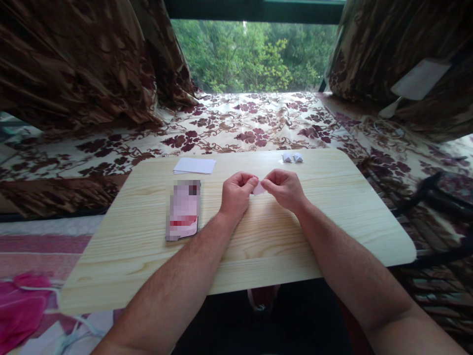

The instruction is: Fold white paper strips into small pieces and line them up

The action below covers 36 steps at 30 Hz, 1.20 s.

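**Small fold pinched over the middle of the table**

I held the small white paper (258,189) between both hands, just above the middle of the table (332,231) and nearer its far edge than its near one. My left hand (236,195) was curled, with thumb and forefinger pinched on the paper's left end. My right hand (284,190) gripped the right end the same way, the other fingers tucked in. The hands almost touched, and only a sliver of paper showed between them.

By my reckoning I was partway through a fold, setting or pressing a crease. The paper was too covered to tell which. A next move would call for a tight fingertip hold and squarely matched edges, since so small a piece left scarcely any room to shift grip.

Two little folded pieces (292,157) lay by the far edge, to the right. A flat stack of white sheets (194,165) sat by the far edge on the left, and a phone (184,209) lay just this side of it.
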Available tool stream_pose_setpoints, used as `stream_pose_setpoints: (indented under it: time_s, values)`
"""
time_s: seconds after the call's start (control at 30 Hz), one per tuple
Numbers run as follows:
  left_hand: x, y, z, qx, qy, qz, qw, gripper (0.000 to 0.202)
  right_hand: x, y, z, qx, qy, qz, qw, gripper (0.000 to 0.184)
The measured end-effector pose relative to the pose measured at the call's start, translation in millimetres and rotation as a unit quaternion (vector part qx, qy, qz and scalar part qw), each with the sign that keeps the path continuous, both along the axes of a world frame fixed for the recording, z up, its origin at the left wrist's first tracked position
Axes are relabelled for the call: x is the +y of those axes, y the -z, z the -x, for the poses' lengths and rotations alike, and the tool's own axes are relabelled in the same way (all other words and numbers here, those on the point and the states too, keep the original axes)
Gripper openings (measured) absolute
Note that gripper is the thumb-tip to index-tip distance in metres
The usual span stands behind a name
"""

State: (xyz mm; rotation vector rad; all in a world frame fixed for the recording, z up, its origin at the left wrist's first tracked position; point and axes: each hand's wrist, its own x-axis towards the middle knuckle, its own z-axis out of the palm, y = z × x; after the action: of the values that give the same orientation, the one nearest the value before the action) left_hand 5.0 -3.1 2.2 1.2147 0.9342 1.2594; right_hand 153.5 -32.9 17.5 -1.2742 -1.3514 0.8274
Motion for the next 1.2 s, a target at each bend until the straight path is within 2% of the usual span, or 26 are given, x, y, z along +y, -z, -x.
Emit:
stream_pose_setpoints:
  time_s: [0.23,0.4,0.53,0.77,0.9,1.03,1.2]
  values:
    - [-1.1,-0.2,-0.7,-0.024,0.009,0.027,0.999,0.033,0.6,-2.7,-0.1,0.033,0.000,0.007,0.999,0.016]
    - [-2.1,-2.1,0.7,-0.060,0.042,0.057,0.996,0.028,0.8,-2.5,-0.4,0.034,-0.001,-0.002,0.999,0.013]
    - [-2.4,-1.2,0.7,-0.043,0.062,0.037,0.996,0.023,0.5,-2.5,-0.6,0.032,-0.002,0.004,0.999,0.014]
    - [-2.3,-0.1,-0.8,-0.033,0.059,0.038,0.997,0.022,1.5,-4.0,-0.3,0.054,0.002,0.004,0.999,0.016]
    - [-2.9,-0.7,-1.0,-0.016,0.067,0.011,0.998,0.023,2.6,-3.0,0.0,0.071,0.004,0.004,0.997,0.019]
    - [-1.2,-2.5,-0.1,-0.030,0.029,0.002,0.999,0.023,4.2,-1.7,-1.8,0.092,-0.003,-0.012,0.996,0.020]
    - [4.4,-3.4,1.9,-0.081,-0.017,0.034,0.996,0.028,5.1,-1.4,-4.7,0.091,0.005,0.001,0.996,0.023]
